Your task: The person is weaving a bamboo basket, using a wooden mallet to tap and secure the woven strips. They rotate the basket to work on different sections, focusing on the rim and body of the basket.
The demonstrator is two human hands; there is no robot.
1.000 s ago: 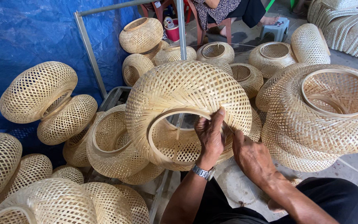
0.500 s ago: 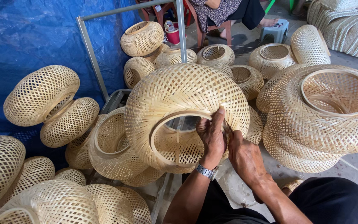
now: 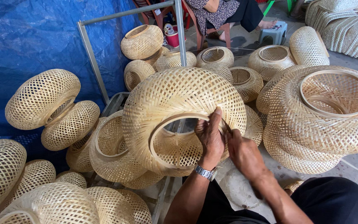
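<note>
Basket (image 3: 179, 108), woven and doughnut-shaped, is held at the frame's centre, its round opening turned toward five o'clock; its rim is gripped by the left hand (image 3: 210, 135), fingers (image 3: 216, 118) curled over the hoop at three o'clock of the opening; the right hand (image 3: 242, 151) is pressed just beside it, fingers closed on a thin strip at the same rim; finished baskets (image 3: 320, 112) are stacked at three o'clock, a blue tarp (image 3: 30, 37) at ten.

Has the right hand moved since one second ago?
Yes: right hand shifted slightly up-left, toward the metal pole and the left hand gripping the woven shade.
</note>
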